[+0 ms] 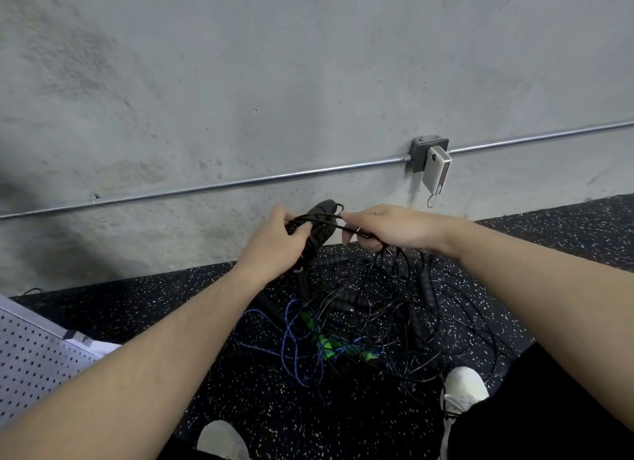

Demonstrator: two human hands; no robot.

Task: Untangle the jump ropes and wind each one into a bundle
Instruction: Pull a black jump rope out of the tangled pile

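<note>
My left hand [274, 243] grips a pair of black ribbed jump rope handles [320, 228], held up in front of the wall with thin black cord looped over them. My right hand [387, 228] pinches that thin black cord [346, 227] just right of the handles, and the cord runs down from it into the pile. On the speckled floor below lies a tangle of ropes [370, 322]: several thin black cords, a blue braided rope [291, 343] and green handles [324, 343] among them.
A concrete wall with a metal conduit [240, 183] and a junction box holding a white power bank [436, 171] stands just behind. A perforated metal panel [31, 360] is at the lower left. My white shoes [463, 387] stand by the pile on the black rubber floor [171, 305].
</note>
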